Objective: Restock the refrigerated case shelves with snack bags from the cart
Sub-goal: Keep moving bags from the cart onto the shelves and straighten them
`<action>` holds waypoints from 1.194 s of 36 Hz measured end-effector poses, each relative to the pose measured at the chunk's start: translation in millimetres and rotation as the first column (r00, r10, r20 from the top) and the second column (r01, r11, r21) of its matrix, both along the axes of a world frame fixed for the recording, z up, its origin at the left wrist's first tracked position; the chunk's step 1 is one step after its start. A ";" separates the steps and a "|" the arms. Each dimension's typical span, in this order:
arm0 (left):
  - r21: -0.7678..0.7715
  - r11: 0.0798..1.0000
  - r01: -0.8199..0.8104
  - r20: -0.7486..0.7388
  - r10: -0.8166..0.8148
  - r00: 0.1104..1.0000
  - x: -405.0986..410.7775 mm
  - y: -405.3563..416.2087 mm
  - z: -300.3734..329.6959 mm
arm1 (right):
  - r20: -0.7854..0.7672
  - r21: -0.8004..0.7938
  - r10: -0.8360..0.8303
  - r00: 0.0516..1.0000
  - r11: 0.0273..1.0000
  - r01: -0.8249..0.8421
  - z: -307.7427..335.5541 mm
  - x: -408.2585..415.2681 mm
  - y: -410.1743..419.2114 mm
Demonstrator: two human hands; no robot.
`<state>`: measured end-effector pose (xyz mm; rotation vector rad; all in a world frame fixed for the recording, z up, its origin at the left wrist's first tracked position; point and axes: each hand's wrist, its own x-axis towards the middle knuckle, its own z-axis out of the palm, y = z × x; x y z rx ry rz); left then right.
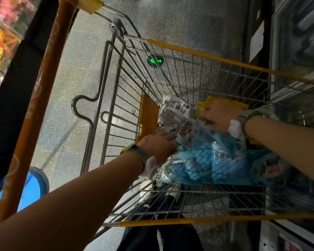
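Both your hands are down inside the wire cart (198,69). Your left hand (158,147) grips the near edge of a pale blue snack bag (188,134), fingers curled under it. Your right hand (217,117) pinches the same bag's top, fingers bent. More blue snack bags (219,167) lie heaped on the cart floor, with a yellow bag (207,104) behind your right hand.

Blue snack bags (216,160) in a yellow-trimmed silver wire cart (207,57).
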<state>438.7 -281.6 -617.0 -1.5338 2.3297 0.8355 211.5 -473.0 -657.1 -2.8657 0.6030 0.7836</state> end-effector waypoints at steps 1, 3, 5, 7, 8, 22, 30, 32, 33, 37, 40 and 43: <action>-0.004 1.000 0.021 0.026 -0.021 0.999 0.0 0.7 0.1 | 0.073 0.030 -0.071 0.995 0.997 0.069 3.1 -1.2 -3.8; -0.046 0.996 0.081 0.062 -0.078 0.995 -1.6 2.2 1.5 | 0.165 0.124 -0.246 0.955 0.966 0.228 7.2 -1.9 -8.9; -0.120 0.981 0.154 0.081 -0.145 0.986 -3.6 3.2 3.1 | 0.230 0.193 -0.387 0.893 0.918 0.348 9.1 -0.9 -12.5; -0.192 0.960 0.203 0.081 -0.190 0.978 -4.7 2.5 6.3 | 0.274 0.259 -0.502 0.820 0.860 0.440 11.1 1.1 -15.7; -0.221 0.948 0.228 0.083 -0.214 0.973 -4.9 2.0 8.4 | 0.288 0.294 -0.545 0.787 0.833 0.469 10.5 2.0 -16.5; -0.422 0.810 0.407 0.116 -0.397 0.911 -18.4 -13.7 23.2 | 0.016 0.525 -0.833 0.553 0.478 0.704 -36.3 0.6 1.9; -0.335 0.903 0.270 -0.045 -0.302 0.952 -26.0 -18.4 25.9 | -0.011 0.585 -0.801 0.598 0.480 0.654 -24.4 7.4 39.5; -0.225 0.952 0.207 -0.014 -0.216 0.976 -27.8 -23.0 23.3 | -0.019 0.637 -0.792 0.611 0.461 0.618 1.7 11.9 48.9; -0.168 0.971 0.173 0.021 -0.172 0.985 -27.8 -26.1 24.0 | -0.040 0.684 -0.780 0.625 0.434 0.586 16.1 14.5 54.0; -0.023 1.000 -0.020 0.063 0.021 0.998 -25.3 -32.3 29.6 | -0.101 0.785 -0.693 0.714 0.386 0.485 49.2 14.0 71.5; -0.028 0.993 -0.111 0.047 0.112 0.993 -17.9 -30.0 28.0 | -0.090 0.780 -0.652 0.753 0.423 0.460 60.5 13.4 78.3; -0.050 0.987 -0.155 0.015 0.156 0.988 -12.3 -27.8 25.0 | 0.008 0.673 -0.615 0.789 0.586 0.451 64.6 17.6 83.3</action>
